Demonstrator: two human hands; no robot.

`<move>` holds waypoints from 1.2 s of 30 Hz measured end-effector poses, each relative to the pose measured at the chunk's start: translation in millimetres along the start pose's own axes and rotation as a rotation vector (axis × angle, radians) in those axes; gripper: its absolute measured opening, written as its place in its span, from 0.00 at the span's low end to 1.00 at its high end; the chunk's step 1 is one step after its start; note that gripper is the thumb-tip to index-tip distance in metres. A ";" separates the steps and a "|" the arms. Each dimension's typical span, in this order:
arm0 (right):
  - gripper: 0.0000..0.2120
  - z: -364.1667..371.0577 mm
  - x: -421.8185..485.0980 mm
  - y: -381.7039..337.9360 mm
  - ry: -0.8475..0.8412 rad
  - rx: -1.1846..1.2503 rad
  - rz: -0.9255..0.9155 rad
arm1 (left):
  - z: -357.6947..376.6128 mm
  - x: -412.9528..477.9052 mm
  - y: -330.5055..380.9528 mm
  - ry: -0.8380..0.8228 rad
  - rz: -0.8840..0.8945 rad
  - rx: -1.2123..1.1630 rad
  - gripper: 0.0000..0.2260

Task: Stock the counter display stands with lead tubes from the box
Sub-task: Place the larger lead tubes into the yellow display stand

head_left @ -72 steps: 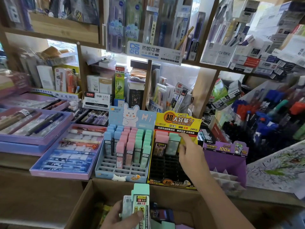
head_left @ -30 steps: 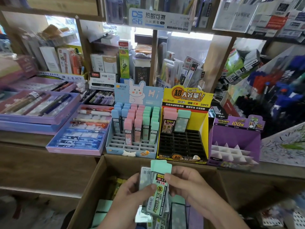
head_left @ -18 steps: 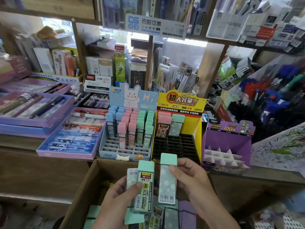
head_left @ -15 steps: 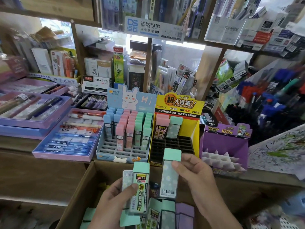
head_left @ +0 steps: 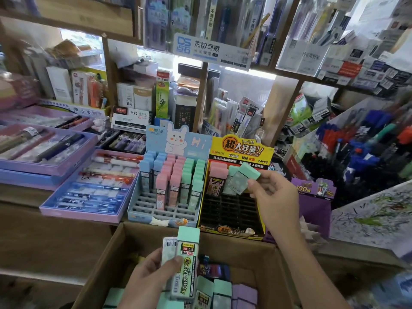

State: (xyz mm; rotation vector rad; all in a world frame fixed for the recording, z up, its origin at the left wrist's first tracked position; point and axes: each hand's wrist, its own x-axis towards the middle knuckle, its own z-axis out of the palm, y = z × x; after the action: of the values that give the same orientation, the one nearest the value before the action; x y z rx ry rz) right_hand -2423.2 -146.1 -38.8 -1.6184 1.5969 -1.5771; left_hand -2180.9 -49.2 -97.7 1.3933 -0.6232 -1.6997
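Note:
My right hand (head_left: 273, 195) pinches a mint-capped lead tube (head_left: 242, 178), tilted over the back row of the yellow-and-black display stand (head_left: 229, 215). That stand holds a pink-capped tube (head_left: 216, 177) and a mint one in its back row; its other slots show black. My left hand (head_left: 149, 277) grips two mint lead tubes (head_left: 184, 262) upright above the cardboard box (head_left: 107, 259). More mint and purple tubes (head_left: 223, 293) lie in the box. The blue bunny stand (head_left: 165, 192) holds blue, pink and mint tubes.
A purple display stand (head_left: 316, 201) with white dividers sits right of the yellow one. Purple and blue pen trays (head_left: 89, 188) lie on the wooden counter at left. Shelves packed with stationery rise behind. A bin of pens (head_left: 367, 152) stands at right.
My right hand took one mint tube from the bundle in my left hand and carried it up and forward to the yellow stand. My left hand stayed over the box with the other tubes.

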 end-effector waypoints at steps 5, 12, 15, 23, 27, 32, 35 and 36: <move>0.09 10.7 7.7 12.5 -0.013 -0.121 -0.025 | 0.0 -1.1 1.8 -0.006 -0.010 -0.020 0.12; 0.13 16.3 6.6 22.3 -0.058 -0.160 -0.023 | 0.5 -3.4 5.1 0.003 -0.025 -0.007 0.11; 0.16 14.4 7.2 23.9 -0.076 -0.188 -0.033 | 1.2 -2.9 5.7 0.013 -0.026 0.004 0.11; 0.12 17.3 15.4 23.2 -0.074 -0.237 0.025 | 0.3 1.1 1.2 0.019 -0.015 0.008 0.10; 0.18 20.3 15.1 19.3 -0.084 -0.285 -0.014 | -1.4 3.6 0.3 0.019 -0.012 0.015 0.10; 0.19 19.6 10.0 20.8 -0.124 -0.400 -0.135 | -2.2 6.1 -0.8 0.000 0.000 0.016 0.10; 0.19 19.9 8.6 22.1 -0.137 -0.439 -0.147 | -2.0 5.9 -2.3 -0.009 0.013 0.012 0.10; 0.19 19.6 8.5 22.1 -0.137 -0.439 -0.146 | -2.1 5.7 -2.9 -0.010 0.016 0.009 0.09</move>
State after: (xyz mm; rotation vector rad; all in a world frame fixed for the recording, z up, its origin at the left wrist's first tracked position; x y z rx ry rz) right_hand -2418.6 -168.0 -59.8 -2.0578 1.8785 -1.1998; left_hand -2179.9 -52.1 -103.7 1.3828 -0.6465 -1.6938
